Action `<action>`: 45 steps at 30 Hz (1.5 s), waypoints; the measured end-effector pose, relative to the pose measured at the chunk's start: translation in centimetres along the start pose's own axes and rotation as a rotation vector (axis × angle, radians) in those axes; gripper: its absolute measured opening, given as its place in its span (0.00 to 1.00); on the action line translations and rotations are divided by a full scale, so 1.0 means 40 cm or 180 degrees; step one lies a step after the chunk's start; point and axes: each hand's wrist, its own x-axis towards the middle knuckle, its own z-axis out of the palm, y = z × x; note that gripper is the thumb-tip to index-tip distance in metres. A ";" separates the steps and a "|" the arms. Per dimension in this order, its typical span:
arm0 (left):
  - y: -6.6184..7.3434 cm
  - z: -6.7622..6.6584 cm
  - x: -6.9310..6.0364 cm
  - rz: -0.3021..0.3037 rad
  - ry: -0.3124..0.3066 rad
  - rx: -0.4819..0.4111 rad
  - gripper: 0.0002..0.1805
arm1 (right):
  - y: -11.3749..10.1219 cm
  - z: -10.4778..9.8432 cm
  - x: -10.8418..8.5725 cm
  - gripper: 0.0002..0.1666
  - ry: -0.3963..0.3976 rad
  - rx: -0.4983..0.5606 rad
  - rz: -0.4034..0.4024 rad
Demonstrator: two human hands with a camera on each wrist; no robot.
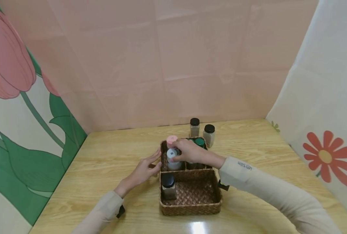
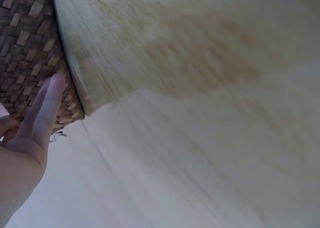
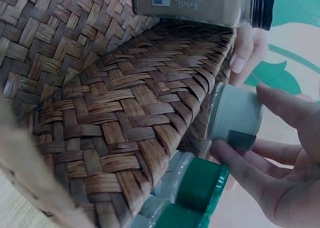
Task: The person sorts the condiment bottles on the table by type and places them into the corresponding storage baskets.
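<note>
A brown woven basket [image 1: 191,209] with compartments stands on the table. In its back left compartment is a jar with a white cap [image 1: 171,153]; my right hand [image 1: 189,151] pinches this cap [image 3: 235,110] between thumb and fingers. Behind it shows a pink cap [image 1: 171,139]. Green-capped jars [image 3: 202,185] sit in the compartment to the right, partly hidden by the right hand in the head view. My left hand [image 1: 144,167] touches the basket's left outer side, its fingers [image 2: 46,110] lying straight against the weave.
A black-capped jar [image 1: 169,188] stands in the left corner of the basket's large front compartment. Just behind the basket are two more black-capped jars [image 1: 194,128] on the wooden table [image 1: 103,162]. A pink cloth [image 1: 161,65] hangs at the table's back edge.
</note>
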 end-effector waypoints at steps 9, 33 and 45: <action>0.001 0.001 -0.001 -0.0030 0.0048 0.0019 0.32 | 0.018 0.000 -0.006 0.23 0.0121 0.0121 -0.0101; -0.012 0.008 0.001 0.0172 0.0242 0.0233 0.29 | 0.060 -0.001 -0.026 0.10 0.0827 0.0387 -0.0388; -0.003 0.009 0.002 0.0154 0.0247 0.0227 0.29 | 0.095 -0.005 -0.037 0.06 0.1331 0.0181 -0.0433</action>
